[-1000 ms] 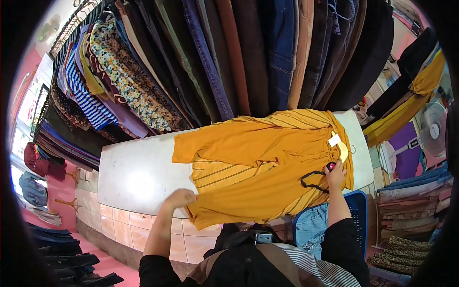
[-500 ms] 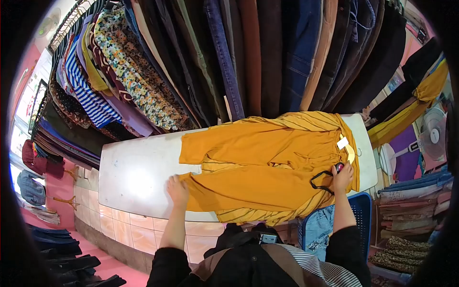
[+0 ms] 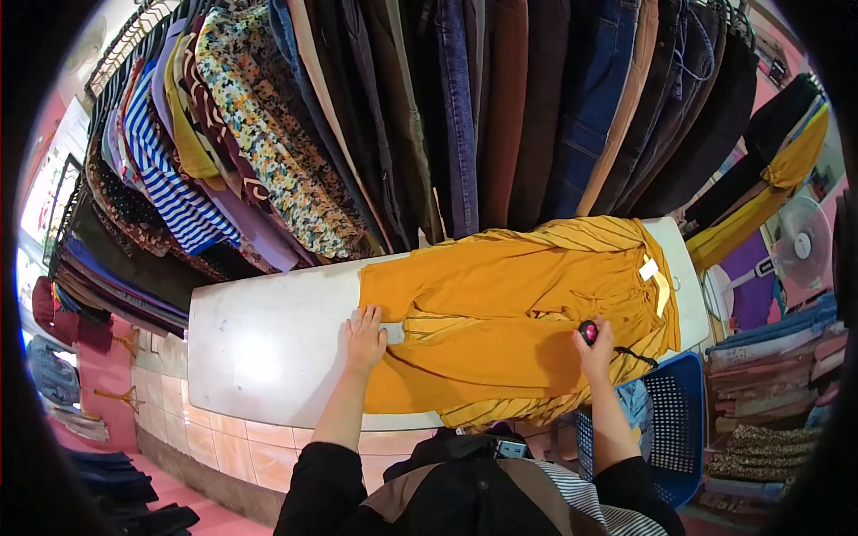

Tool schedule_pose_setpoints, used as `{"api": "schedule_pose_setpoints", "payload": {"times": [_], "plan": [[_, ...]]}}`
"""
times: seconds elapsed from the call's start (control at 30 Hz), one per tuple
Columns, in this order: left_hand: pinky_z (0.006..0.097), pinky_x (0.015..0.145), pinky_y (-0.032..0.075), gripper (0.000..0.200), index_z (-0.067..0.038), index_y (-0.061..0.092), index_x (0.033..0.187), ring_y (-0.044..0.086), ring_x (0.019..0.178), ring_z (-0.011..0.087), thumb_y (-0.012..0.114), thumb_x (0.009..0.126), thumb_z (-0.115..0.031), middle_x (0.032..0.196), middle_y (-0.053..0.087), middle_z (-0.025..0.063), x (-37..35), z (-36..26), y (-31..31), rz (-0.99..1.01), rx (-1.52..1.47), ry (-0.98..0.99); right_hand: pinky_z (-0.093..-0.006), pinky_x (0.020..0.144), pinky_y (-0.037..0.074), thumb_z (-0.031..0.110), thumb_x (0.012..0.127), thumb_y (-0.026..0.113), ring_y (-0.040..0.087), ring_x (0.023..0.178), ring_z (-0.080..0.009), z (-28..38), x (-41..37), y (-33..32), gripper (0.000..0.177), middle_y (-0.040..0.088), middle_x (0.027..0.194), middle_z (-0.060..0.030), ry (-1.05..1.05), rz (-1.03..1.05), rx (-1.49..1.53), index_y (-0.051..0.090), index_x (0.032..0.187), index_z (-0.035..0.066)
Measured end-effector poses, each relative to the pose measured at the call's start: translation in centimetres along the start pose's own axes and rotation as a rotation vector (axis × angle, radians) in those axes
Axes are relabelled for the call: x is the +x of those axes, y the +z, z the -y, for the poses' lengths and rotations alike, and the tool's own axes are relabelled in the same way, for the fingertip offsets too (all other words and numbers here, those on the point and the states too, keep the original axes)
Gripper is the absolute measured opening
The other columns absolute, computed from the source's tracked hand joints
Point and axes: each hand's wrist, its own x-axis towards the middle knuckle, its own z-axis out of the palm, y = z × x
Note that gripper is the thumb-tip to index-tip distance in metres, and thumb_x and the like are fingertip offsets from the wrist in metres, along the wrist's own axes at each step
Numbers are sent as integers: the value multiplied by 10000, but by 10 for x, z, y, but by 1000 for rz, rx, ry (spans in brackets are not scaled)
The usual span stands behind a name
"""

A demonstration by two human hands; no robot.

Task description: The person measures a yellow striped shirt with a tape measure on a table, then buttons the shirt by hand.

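Note:
Mustard trousers (image 3: 483, 353) lie flat over a striped mustard garment (image 3: 597, 234) on the white table. My left hand (image 3: 365, 338) rests with fingers spread on the trousers' leg ends. Over the upper part of the trousers, my right hand (image 3: 597, 344) is closed around a small black device with a round pink face (image 3: 587, 332). Its black cord (image 3: 636, 357) trails to the right; I cannot make out the device's kind. A white tag (image 3: 649, 268) and a pale hanger (image 3: 662, 293) show by the waistband.
The white table (image 3: 232, 313) stands below a rack of hanging trousers (image 3: 509, 116) and patterned tops (image 3: 259, 134). A blue plastic basket (image 3: 684, 420) with denim is at the near right. Folded clothes (image 3: 760, 393) and a fan (image 3: 800, 237) are farther right.
My right hand has moved left and nearer along the trousers with the black device. My left hand has shifted right and up onto the leg ends, which now lie flatter.

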Motion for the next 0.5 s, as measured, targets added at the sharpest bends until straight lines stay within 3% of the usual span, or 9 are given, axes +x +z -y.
{"api": "schedule_pose_setpoints", "payload": {"times": [0.03,0.13,0.2,0.3,0.4,0.47,0.5], "plan": [[590,1118,128,612,-111,322,1457,201,1423,311,460,903,-331,1546,245,80,7,2,-1,15,47,-55,-415,849,444,248,717,780,561,979,-358,14,-6,1,508,578,1055,-210,-132,-42,-29,518,1067,-13],[565,1130,133,617,-118,325,1458,190,1428,307,458,912,-372,1548,243,69,15,4,-5,47,134,-169,-384,803,463,241,711,783,587,906,-308,54,-30,-2,483,592,965,-176,61,153,134,533,1049,4],[557,1135,132,633,-117,321,1461,183,1430,308,463,912,-400,1545,247,75,10,12,-8,60,134,-172,-350,752,481,261,704,805,597,845,-261,49,-52,13,479,595,911,-143,9,163,172,576,1039,7],[525,1115,203,617,-115,339,1448,234,1403,314,520,902,-341,1527,278,85,-9,21,-5,-121,139,-137,-328,755,494,302,686,833,616,855,-235,63,-81,29,498,627,927,-133,61,305,223,619,1017,-2],[476,1061,295,509,-85,456,1366,381,1302,310,562,888,-224,1410,444,126,-35,17,-15,-271,-200,-61,-324,774,499,320,694,831,633,863,-213,89,-102,53,510,658,919,-127,140,642,431,610,1028,3],[421,924,427,401,-39,557,1251,556,1096,277,594,872,-162,1208,596,153,-60,-1,-35,70,-403,64,-301,783,496,282,716,824,632,874,-179,115,-115,73,478,664,918,-95,134,773,421,606,1046,14],[391,860,468,364,-23,575,1223,601,1003,245,587,889,-169,1125,630,139,-71,-2,-17,188,-573,96,-289,787,495,264,727,821,631,880,-162,128,-121,84,463,668,917,-78,127,839,416,604,1054,19]]}}
